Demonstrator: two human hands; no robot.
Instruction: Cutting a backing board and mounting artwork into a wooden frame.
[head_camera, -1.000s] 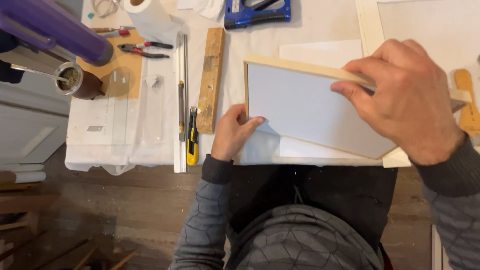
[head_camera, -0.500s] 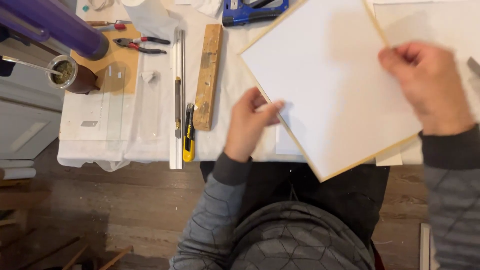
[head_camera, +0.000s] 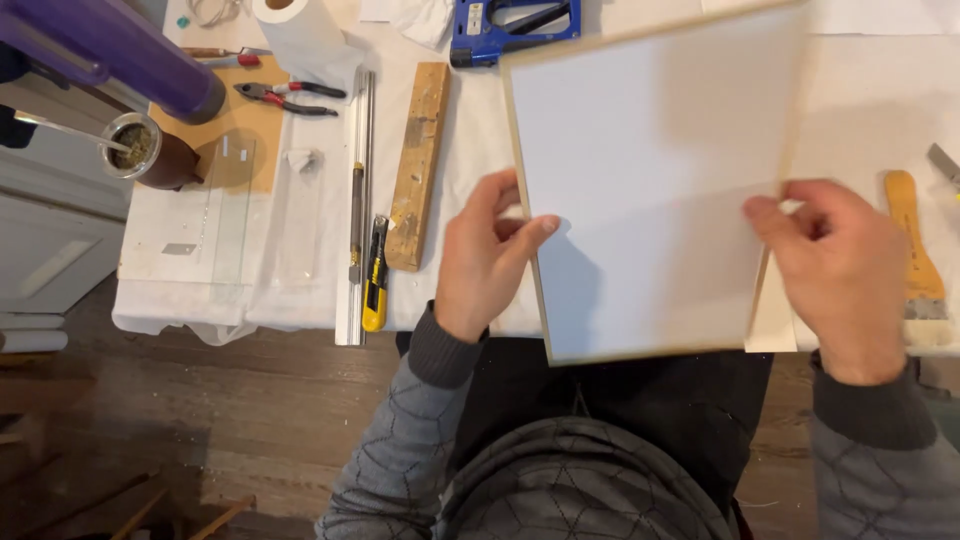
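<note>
Board: a white board (head_camera: 650, 190) with a wooden edge was held flat above the table (head_camera: 470, 160).
Left hand (head_camera: 485, 260): fingers clamped on the board's left edge.
Right hand (head_camera: 840, 270): fingers pinched on the board's right edge.
Brush (head_camera: 915, 260): just right of the board.
Knife (head_camera: 375, 275): left of the board.

No packages, signs or screens in view — only tools and boards.

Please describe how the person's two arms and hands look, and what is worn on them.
Both hands, left hand and right hand, are bare: no gloves, and no rings visible. Both arms wear grey quilted sleeves with a stitched hexagon pattern and darker ribbed cuffs.
</note>
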